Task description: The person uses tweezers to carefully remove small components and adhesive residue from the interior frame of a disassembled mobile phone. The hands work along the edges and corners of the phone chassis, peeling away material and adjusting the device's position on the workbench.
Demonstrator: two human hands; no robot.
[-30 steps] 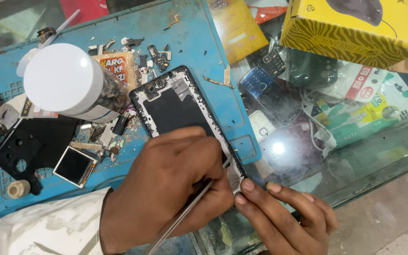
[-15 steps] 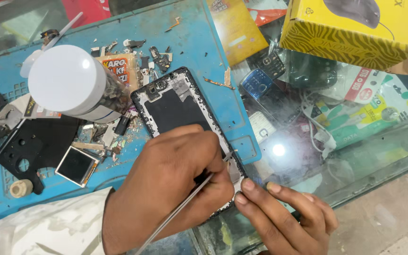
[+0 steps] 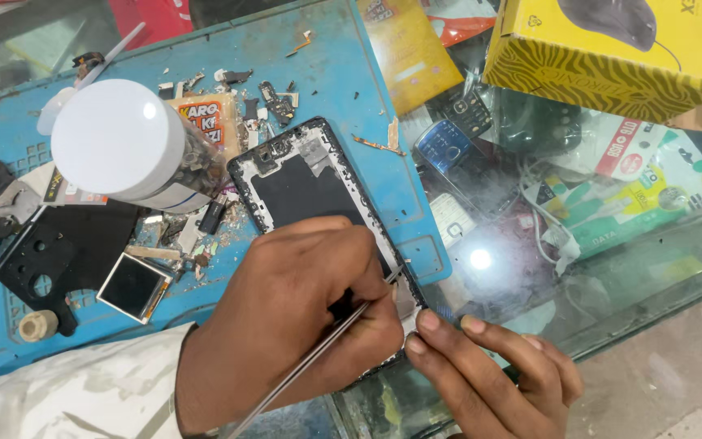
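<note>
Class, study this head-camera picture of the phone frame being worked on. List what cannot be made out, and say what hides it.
- Lower part of the phone frame: covered by the left hand.
- Tip of the metal tweezers: too fine to tell what it touches.
- Right hand: palm cut off by the bottom edge; only its fingertips meet the frame's corner.
- Items under the glass counter: blurred by a lamp's glare.
- White-lidded jar: contents too small to identify.

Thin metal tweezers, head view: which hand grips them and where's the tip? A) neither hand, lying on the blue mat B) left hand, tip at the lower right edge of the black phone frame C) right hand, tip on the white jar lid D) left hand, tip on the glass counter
B: the left hand holds the thin metal tweezers, tip at the black phone frame's lower right edge, beside the right hand steadying that corner.
</note>
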